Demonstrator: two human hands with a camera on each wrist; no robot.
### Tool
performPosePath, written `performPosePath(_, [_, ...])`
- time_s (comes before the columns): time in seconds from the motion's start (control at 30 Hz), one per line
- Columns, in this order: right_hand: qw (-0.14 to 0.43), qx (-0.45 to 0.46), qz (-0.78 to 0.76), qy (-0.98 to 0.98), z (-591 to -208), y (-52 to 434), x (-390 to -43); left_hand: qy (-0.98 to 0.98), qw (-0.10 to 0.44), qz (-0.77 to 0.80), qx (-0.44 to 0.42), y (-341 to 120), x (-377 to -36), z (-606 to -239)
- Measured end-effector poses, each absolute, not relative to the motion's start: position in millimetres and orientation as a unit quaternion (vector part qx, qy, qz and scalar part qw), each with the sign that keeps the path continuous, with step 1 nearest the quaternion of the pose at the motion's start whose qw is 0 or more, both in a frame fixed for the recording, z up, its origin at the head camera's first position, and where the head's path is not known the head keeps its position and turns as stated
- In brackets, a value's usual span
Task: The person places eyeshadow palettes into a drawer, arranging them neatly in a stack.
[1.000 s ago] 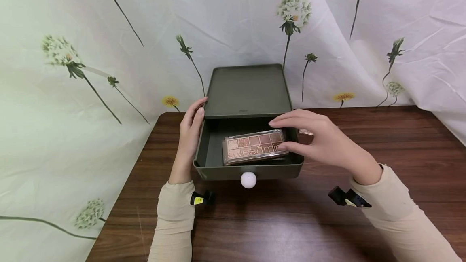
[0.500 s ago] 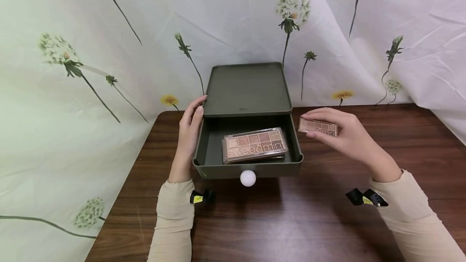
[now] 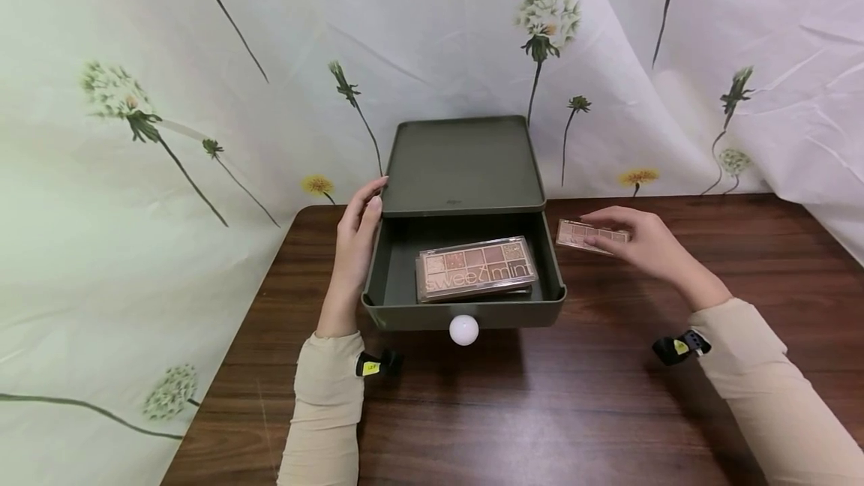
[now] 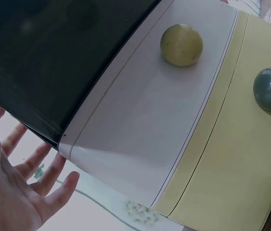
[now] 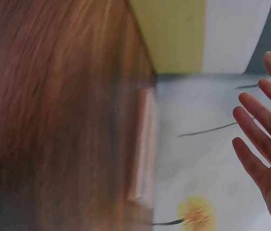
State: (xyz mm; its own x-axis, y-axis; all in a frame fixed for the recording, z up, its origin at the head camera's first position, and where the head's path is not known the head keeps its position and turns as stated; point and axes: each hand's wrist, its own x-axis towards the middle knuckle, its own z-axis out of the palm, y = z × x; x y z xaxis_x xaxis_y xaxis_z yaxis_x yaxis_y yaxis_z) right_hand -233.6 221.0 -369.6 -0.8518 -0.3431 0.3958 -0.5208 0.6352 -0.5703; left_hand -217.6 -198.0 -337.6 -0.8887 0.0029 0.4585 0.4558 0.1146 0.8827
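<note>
While the spread right hand (image 3: 637, 244) hovers by a palette (image 3: 572, 234), spread left hand (image 3: 354, 237) touching the box (image 3: 466, 163), that palette looks light, stiff, breakable, best pinched edgewise

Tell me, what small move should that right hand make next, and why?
Perhaps close the right grip on the palette on the table: it is over that palette, its fingers look spread in the right wrist view, and the nearby drawer stands open.

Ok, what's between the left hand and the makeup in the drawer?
In the head view: the drawer's left wall, then a bare strip of drawer floor up to the makeup.
</note>
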Motion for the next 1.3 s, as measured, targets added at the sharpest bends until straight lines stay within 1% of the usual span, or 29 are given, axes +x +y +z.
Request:
performPosePath(0.1, [0.104,0.215,0.362,-0.901,-378,226,-242,-0.726,0.176,-0.646,-0.158,-198,-217,-337])
performPosePath(0.2, [0.088,0.208,0.37,-0.901,-384,229,-250,-0.727,0.177,-0.645,-0.156,-198,-217,-337])
performPosePath(0.43, [0.092,0.225,0.362,-0.9,-395,235,-267,-0.729,0.176,-0.642,-0.156,-199,-217,-337])
performPosePath(0.67, [0.024,0.15,0.397,-0.905,-406,248,-281,-0.728,0.175,-0.644,-0.157,-199,-217,-339])
performPosePath(0.77, [-0.004,0.132,0.405,-0.905,-410,253,-285,-0.727,0.174,-0.645,-0.158,-198,-217,-339])
performPosePath(1.03, [-0.063,0.125,0.4,-0.906,-417,258,-292,-0.724,0.168,-0.65,-0.158,-196,-217,-337])
performPosePath(1.3, [-0.092,0.147,0.375,-0.911,-422,255,-301,-0.728,0.174,-0.644,-0.156,-197,-216,-336])
